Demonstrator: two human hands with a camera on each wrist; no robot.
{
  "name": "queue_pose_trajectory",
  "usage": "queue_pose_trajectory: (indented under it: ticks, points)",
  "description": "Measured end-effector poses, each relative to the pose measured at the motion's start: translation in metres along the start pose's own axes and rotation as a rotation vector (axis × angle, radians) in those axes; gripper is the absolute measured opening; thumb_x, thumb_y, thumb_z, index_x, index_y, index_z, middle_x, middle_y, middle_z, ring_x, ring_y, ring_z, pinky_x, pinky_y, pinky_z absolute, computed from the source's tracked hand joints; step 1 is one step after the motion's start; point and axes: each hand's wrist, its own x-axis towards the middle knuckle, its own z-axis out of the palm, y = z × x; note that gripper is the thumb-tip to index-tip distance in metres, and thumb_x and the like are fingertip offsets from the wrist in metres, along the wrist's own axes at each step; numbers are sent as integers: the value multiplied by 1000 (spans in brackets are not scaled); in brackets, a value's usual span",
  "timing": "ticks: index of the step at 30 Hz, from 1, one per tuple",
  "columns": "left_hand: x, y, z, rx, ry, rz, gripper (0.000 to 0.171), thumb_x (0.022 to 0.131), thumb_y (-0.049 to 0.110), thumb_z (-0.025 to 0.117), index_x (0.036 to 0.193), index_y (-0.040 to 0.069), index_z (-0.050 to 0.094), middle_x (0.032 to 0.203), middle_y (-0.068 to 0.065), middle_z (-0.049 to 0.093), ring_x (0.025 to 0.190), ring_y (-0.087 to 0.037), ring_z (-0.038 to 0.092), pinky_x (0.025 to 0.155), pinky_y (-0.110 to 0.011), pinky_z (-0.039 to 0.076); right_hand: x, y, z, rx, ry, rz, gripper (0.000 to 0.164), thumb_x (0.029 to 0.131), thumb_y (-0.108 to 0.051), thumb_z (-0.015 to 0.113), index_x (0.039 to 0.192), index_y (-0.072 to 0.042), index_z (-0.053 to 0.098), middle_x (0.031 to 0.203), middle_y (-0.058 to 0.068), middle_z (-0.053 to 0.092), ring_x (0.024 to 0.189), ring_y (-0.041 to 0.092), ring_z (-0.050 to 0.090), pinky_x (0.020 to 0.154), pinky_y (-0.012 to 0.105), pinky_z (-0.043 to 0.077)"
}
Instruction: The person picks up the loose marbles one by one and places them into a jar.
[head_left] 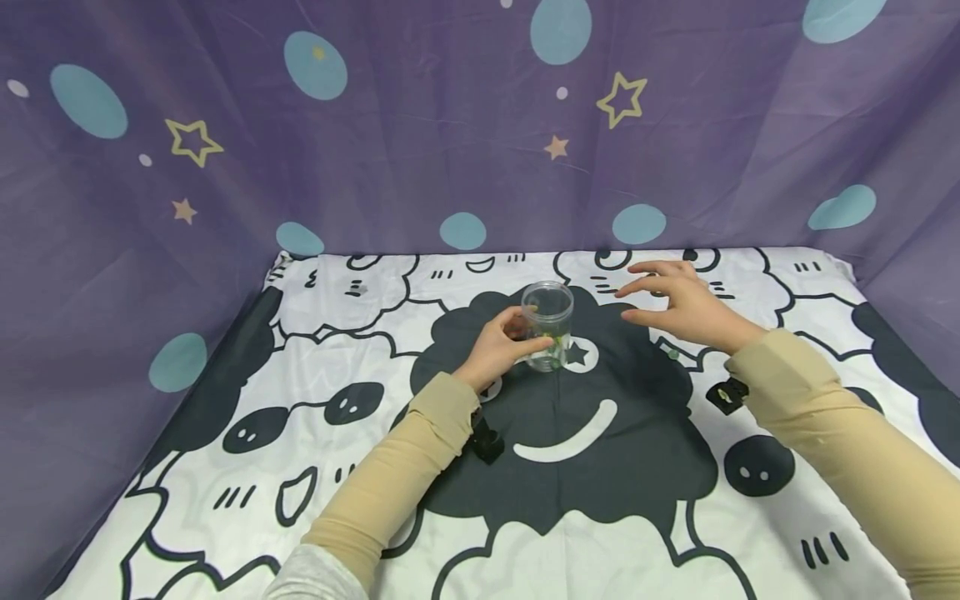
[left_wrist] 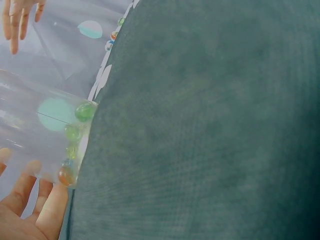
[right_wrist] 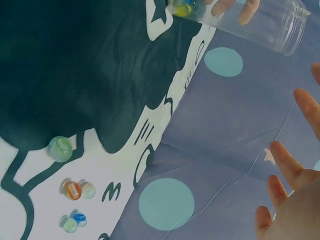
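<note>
The clear jar (head_left: 551,321) is upright near the middle of the cloth-covered counter (head_left: 585,483), so the marbles (left_wrist: 72,132) inside gather at its base, and the left hand (head_left: 497,347), at about eight o'clock from it, grips the wall with curled fingers, presumably to steady it while leaving the mouth uncovered. At three o'clock from the jar, the right hand (head_left: 682,307) hovers with fingers parted and holding nothing, near loose marbles (right_wrist: 73,190) lying on the cloth, probably within easy reach

Marbles (left_wrist: 72,132) in jar (head_left: 555,321), loose marbles (right_wrist: 73,190) on cloth (head_left: 570,487) right of jar.
</note>
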Motion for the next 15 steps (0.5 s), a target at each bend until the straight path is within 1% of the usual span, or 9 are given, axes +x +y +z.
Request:
queue_pose_trajectory:
  ticks: [3,8,11,15]
  points:
    - [0,0,0,-14,-6,-3,60,84,22,74,138,20,47,129,-11,55,125,-29,48,100,-40,48,-3,3,-1,3,6,-2,31,87,-22,70,114,-7,68,139,23,43,128,49,26,101,66,21]
    - [0,-1,0,-8,6,7,58,83,22,75,136,22,50,125,-8,58,121,-26,51,98,-38,50,-7,9,-1,21,14,-1,29,86,-19,71,112,-7,68,138,24,43,127,49,26,103,66,20]
    - [0,-1,1,-3,10,9,57,83,22,75,135,22,50,123,-6,59,119,-25,52,97,-37,50,-10,13,-1,16,11,-2,28,86,-19,70,111,-6,69,137,25,43,126,50,26,99,65,25]
    - [0,-1,1,4,11,8,57,83,23,75,134,22,51,121,-5,59,118,-24,53,98,-36,49,-14,18,-2,8,-1,32,28,87,-20,70,111,-7,69,140,24,42,128,50,24,88,59,37]
